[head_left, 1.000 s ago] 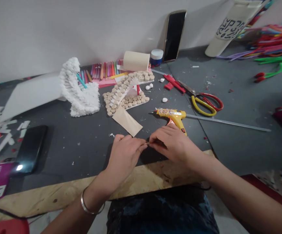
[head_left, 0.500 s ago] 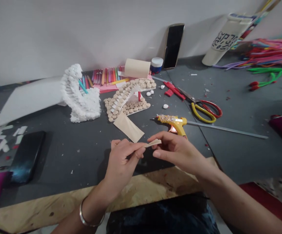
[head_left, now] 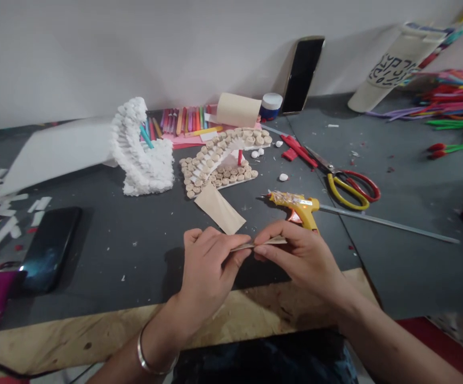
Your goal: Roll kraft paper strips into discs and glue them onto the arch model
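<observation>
Left hand and right hand pinch beige paper strip above dark worktop, near glue gun. Paper coils already cover much of staircase model; held strip looks uncoiled, second paper piece lying beside model.

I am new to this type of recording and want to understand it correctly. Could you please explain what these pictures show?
No machine appears here: a person works with two bare hands. The camera is worn on that person's head and looks forward and down. The left hand and the right hand pinch one thin beige strip that looks like paper.

On the dark grey tabletop, just beyond the hands, lie a flat beige rectangular paper piece and a yellow plastic glue gun. Farther away are metal scissors with red and yellow handles, an arched model covered with small beige rolls, and a curved, rough-textured white model.
</observation>
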`<move>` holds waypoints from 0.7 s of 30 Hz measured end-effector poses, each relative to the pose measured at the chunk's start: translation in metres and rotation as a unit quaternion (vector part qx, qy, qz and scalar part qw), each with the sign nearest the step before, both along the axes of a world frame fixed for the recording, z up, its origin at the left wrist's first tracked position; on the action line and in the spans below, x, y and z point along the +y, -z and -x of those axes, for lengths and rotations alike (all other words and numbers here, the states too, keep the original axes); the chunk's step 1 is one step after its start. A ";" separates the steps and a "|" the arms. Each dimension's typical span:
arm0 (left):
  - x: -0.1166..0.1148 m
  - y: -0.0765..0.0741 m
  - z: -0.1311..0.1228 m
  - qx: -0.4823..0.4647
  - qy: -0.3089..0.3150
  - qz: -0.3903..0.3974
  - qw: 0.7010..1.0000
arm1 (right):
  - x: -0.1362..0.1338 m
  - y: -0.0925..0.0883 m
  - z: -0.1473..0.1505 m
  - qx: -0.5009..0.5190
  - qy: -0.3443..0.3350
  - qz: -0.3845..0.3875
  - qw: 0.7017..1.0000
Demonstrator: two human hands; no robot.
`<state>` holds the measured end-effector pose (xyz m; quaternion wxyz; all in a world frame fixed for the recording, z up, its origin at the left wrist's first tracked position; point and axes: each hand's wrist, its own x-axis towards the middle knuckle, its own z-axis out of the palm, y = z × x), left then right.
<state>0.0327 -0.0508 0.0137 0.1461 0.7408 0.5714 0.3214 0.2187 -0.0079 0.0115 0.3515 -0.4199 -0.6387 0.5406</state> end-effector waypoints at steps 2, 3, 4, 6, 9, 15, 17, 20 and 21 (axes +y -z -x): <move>0.000 0.003 0.003 -0.013 -0.018 -0.032 0.999 | 0.002 0.000 -0.001 0.004 0.027 -0.012 1.000; -0.001 0.005 0.005 -0.023 -0.025 -0.045 0.998 | 0.003 0.000 -0.001 0.014 0.043 -0.017 0.999; -0.001 0.007 0.008 -0.036 -0.026 -0.060 0.997 | 0.005 0.001 -0.002 0.027 0.056 -0.019 0.998; 0.000 0.012 0.012 -0.073 -0.008 -0.088 0.993 | 0.006 0.004 -0.003 0.053 0.071 -0.019 0.996; 0.003 0.017 0.016 -0.128 0.034 -0.111 0.985 | 0.007 0.007 -0.004 0.082 0.067 -0.011 0.994; 0.005 0.021 0.018 -0.190 0.013 -0.102 0.976 | 0.006 0.008 -0.003 0.094 0.064 0.027 0.993; 0.006 0.022 0.018 -0.203 0.007 -0.085 0.975 | 0.006 0.008 -0.004 0.099 0.066 0.043 0.992; 0.006 0.024 0.019 -0.185 0.013 -0.067 0.980 | 0.006 0.008 -0.005 0.105 0.065 0.055 0.991; 0.006 0.024 0.019 -0.173 0.015 -0.070 0.982 | 0.006 0.008 -0.005 0.105 0.064 0.057 0.991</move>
